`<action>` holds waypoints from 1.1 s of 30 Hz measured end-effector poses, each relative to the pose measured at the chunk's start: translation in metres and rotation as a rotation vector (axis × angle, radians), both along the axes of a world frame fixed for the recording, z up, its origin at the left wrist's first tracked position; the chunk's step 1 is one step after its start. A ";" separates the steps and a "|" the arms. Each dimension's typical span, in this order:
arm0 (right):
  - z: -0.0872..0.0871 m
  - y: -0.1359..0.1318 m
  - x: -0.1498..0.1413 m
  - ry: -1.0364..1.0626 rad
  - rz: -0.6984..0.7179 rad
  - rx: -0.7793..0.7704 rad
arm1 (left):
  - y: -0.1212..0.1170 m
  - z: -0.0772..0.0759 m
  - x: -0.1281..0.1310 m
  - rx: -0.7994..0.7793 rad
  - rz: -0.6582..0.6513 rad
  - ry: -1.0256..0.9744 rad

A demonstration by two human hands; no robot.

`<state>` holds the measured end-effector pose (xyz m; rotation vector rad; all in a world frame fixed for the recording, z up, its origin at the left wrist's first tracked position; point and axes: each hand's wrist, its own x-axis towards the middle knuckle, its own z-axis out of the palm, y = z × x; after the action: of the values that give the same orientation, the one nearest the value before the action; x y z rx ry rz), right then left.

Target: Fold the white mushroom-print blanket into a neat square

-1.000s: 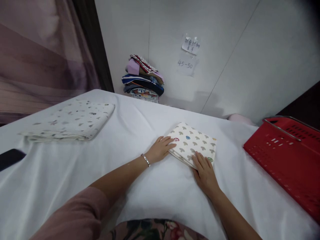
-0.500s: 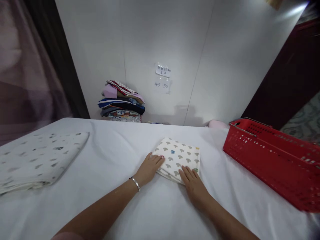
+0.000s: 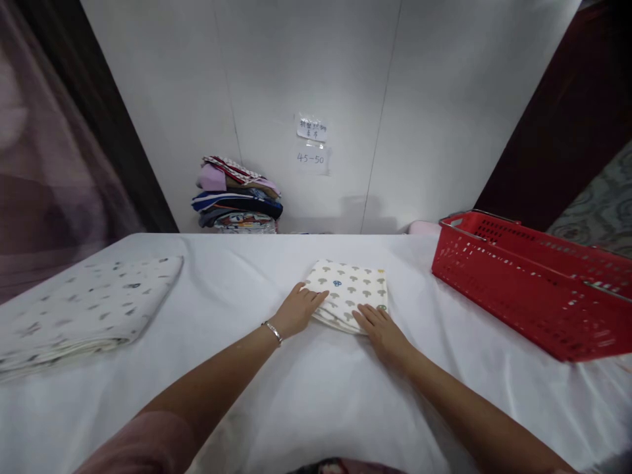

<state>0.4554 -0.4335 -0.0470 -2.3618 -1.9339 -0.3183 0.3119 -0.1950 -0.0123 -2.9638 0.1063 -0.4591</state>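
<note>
A white cloth with a grey mushroom print (image 3: 353,283), folded into a small square, lies on the white-covered table (image 3: 276,408). My left hand (image 3: 299,309) rests on its near left corner, fingers stretched out over the top. On the near right part lies my right hand (image 3: 382,334), its fingers flat and slightly spread. A bracelet circles my left wrist. One blue mushroom shows near the middle of the print, with a yellow one and a green one along the right edge. Folded layers show along the near edge; the underside is hidden.
A larger folded white cloth with a scattered print (image 3: 93,309) lies at the left. On the right stands a red perforated plastic basket (image 3: 518,289) with metal handles. Behind the table's far edge are a pile of folded fabrics (image 3: 239,197) and a wall with paper labels (image 3: 312,158).
The view has shifted, and more of my arms and sleeve shows. Both hands stay on the folded mushroom-print cloth in nearly the same places; the cloth keeps its shape.
</note>
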 end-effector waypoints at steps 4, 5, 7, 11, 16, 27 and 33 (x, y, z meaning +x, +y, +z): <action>0.004 -0.006 -0.014 -0.054 -0.047 0.076 | -0.012 0.026 -0.007 0.015 -0.004 0.070; 0.005 -0.006 -0.018 -0.060 -0.064 0.095 | -0.015 0.034 -0.007 0.024 -0.008 0.091; 0.007 -0.005 -0.023 -0.064 -0.101 0.130 | -0.018 0.047 -0.005 0.037 -0.011 0.134; 0.004 -0.002 -0.023 -0.052 -0.129 0.192 | -0.020 0.064 0.002 0.002 0.001 0.231; 0.011 -0.004 -0.006 -0.025 -0.083 0.241 | -0.022 0.078 0.005 -0.059 0.011 0.279; 0.120 -0.014 0.020 -0.135 0.121 0.227 | -0.014 0.150 -0.023 -0.347 0.155 0.276; 0.206 -0.016 0.026 0.174 0.237 0.263 | 0.013 0.201 -0.047 -0.840 0.049 0.307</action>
<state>0.4819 -0.4491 0.1592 -1.9097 -1.9296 -0.3154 0.2652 -0.1820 0.1885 -3.8280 -0.1748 -0.0163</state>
